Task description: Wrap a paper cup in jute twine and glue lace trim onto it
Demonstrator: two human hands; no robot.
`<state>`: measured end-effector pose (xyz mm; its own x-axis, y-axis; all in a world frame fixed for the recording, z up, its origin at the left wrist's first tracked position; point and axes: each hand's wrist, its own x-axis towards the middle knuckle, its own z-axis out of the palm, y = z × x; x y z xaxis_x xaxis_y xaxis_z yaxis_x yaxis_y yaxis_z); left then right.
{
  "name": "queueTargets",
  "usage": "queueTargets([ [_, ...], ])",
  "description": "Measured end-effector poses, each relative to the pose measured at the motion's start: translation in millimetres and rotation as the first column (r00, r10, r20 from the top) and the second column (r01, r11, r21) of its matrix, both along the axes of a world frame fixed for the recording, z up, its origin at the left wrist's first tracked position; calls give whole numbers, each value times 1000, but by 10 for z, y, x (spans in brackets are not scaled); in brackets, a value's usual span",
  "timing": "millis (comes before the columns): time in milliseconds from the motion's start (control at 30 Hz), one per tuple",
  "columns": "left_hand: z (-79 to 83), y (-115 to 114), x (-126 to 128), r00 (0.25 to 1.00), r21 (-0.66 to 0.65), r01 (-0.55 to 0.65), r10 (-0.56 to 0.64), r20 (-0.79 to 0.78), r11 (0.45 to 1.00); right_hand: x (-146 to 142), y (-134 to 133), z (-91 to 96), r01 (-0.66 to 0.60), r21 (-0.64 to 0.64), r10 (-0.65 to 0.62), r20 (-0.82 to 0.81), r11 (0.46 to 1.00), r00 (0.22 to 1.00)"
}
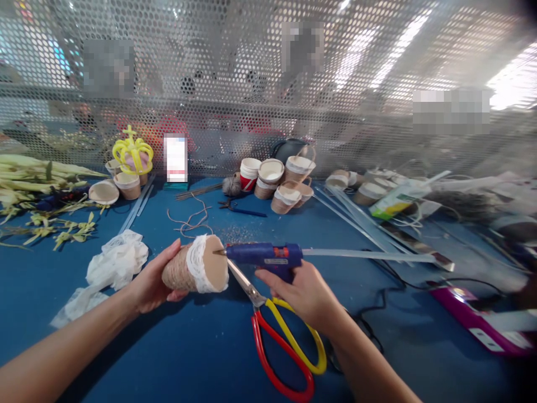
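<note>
My left hand (155,280) grips a paper cup (178,271) wound with brown twine, tipped on its side. White lace (196,263) circles the cup near its rim end, and a flat tan face (215,267) points right. In my right hand (304,291) is a blue hot glue gun (264,254), with a long clear glue stick (364,255) coming out of its back. The nozzle is at the tan face; whether it touches cannot be made out. Under the gun lie scissors (254,294) with one red and one yellow handle.
Crumpled white lace (117,257) lies on the blue table (168,352), left of the cup. Behind are several wrapped cups (286,197), pliers (243,211) and loose twine (191,218). Glue sticks (356,212) and a purple power strip (470,319) are on the right. Perforated metal mesh (235,67) stands at the back.
</note>
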<state>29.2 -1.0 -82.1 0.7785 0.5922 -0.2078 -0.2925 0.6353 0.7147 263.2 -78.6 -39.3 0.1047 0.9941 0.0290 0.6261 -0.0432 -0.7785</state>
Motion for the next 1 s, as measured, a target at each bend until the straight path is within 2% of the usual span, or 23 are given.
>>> queueTargets([
  [200, -11, 5, -14, 1000, 45, -23, 24, -9, 999, 43, 6, -13, 14, -71, -14, -8, 997, 1000],
  [267, -12, 9, -17, 998, 64, -58, 57, 12, 996, 54, -7, -3, -9, -90, 2, -81, 996, 997],
  [367, -9, 9, -22, 991, 74, -123, 118, 66, 990, 51, -18, 5, -13, -71, -9, -300, 997, 954],
  [433, -6, 5, -27, 986, 61, -142, 136, 100, 988, 29, -10, -16, -2, -74, -34, -482, 997, 876],
  [533, 1, -7, -27, 985, 40, -121, 115, 125, 992, -35, 17, -88, -36, -128, -68, -719, 991, 692],
  [633, 9, -24, -17, 985, 20, -98, 94, 147, 995, -108, 35, -158, -123, -181, -91, -846, 976, 525],
  [700, 8, -34, -9, 984, 6, -93, 91, 156, 996, -146, 33, -184, -161, -184, -86, -873, 970, 480],
  [767, 3, -42, -5, 982, -4, -101, 100, 160, 995, -172, 23, -194, -172, -172, -70, -874, 970, 481],
  [867, -10, -45, -9, 981, -3, -121, 120, 155, 993, -197, 2, -193, -143, -164, -61, -839, 976, 540],
  [933, -19, -41, -12, 980, 11, -140, 137, 146, 990, -205, -8, -186, -103, -139, -47, -790, 985, 611],
  [1000, -27, -36, -12, 978, 32, -165, 159, 137, 986, -204, -14, -172, -59, -100, -28, -699, 993, 715],
])
